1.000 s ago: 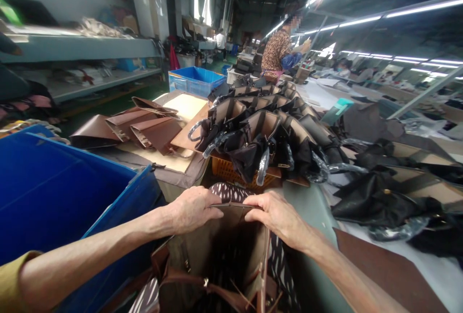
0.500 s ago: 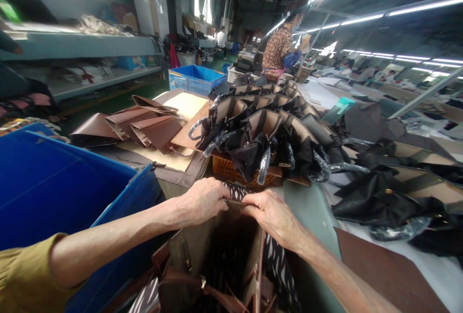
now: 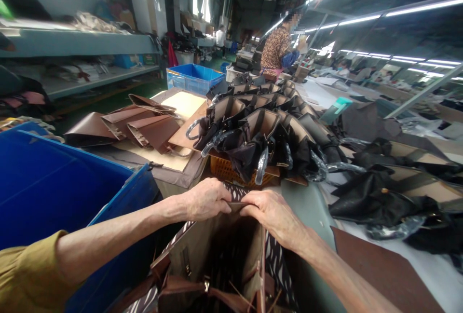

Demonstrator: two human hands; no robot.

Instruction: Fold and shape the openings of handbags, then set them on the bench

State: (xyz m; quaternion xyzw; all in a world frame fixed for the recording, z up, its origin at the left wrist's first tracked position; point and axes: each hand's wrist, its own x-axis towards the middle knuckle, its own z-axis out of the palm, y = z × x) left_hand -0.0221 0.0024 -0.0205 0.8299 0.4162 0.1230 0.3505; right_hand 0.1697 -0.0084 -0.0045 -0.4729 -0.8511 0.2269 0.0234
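A brown handbag (image 3: 202, 243) with dark, white-streaked outer panels stands open-mouthed in front of me. Its lining is tan, and a zipper shows on one inner wall. At the far rim, my left hand (image 3: 208, 199) pinches the edge between thumb and fingers. My right hand (image 3: 273, 214) pinches the same edge a short way to the right. Between the two hands a strip of the rim and the streaked panel beyond it are visible. Brown straps and a metal clasp lie across the near side. The bag's bottom is in shadow.
A deep blue bin (image 3: 65, 178) stands at the left. Beyond the bag, many black handbags (image 3: 260, 129) are heaped over an orange basket (image 3: 224, 168). Brown bag pieces (image 3: 152, 129) lie left of them, and more black bags (image 3: 387, 197) at right. A person (image 3: 277, 47) stands farther back.
Both hands keep their pinch on the rim. The bag's left side has opened outward a little, showing more of the streaked edge. The view has shifted slightly.
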